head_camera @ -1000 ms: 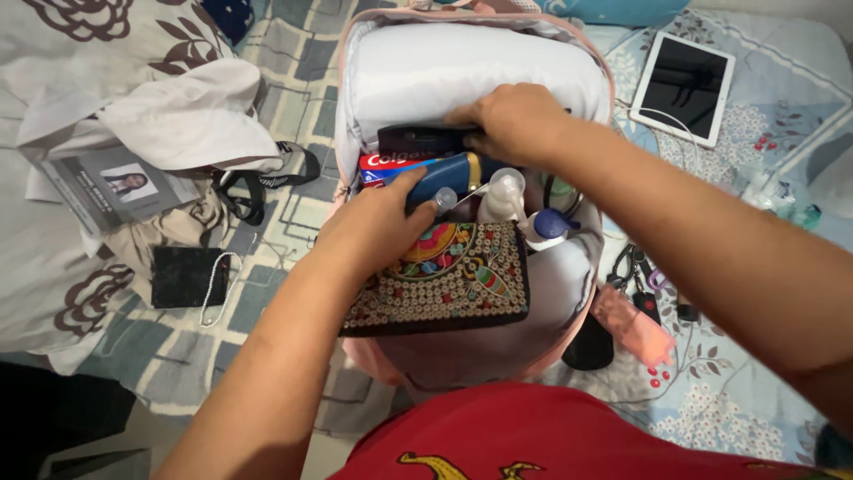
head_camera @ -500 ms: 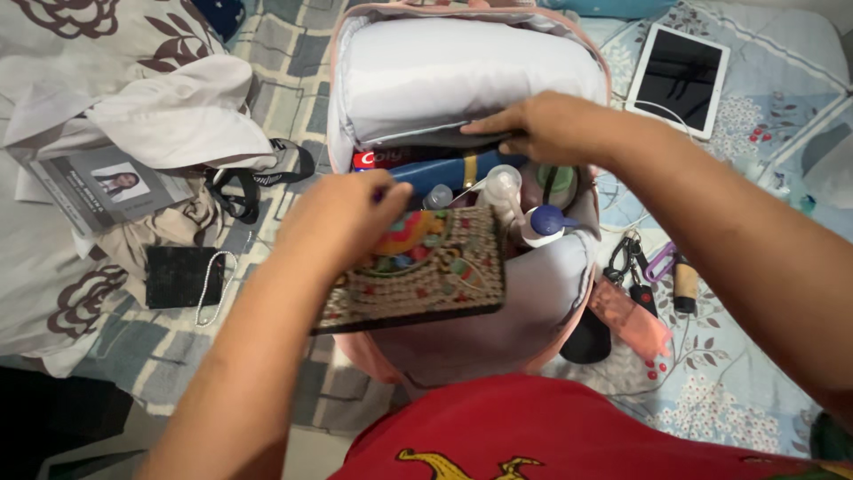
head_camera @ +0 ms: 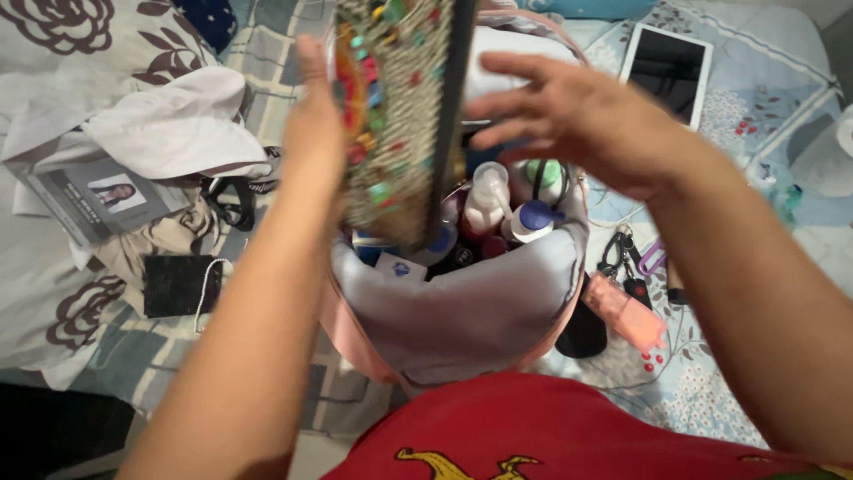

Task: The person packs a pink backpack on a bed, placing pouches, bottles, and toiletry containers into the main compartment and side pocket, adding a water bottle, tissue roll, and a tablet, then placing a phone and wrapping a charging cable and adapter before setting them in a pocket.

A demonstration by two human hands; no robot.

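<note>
Two hands at work: our left hand point(head_camera: 315, 133) grips the embroidered pouch point(head_camera: 400, 116) upright above the open pink backpack point(head_camera: 462, 311); our right hand point(head_camera: 577, 124) hovers spread, empty. Bottles point(head_camera: 511, 200) remain packed inside.

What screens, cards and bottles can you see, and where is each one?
Tablet: top right on the bed, flat rectangle, dark screen, white edge.
Photo card: left, grey booklet-like rectangle with a small portrait.
White bottles: upright inside the open pink bag, caps white, blue and green.
Small white label: inside the bag's front, with a blue mark.
Embroidered pouch: held up by the left hand, colourful and blurred.
</note>
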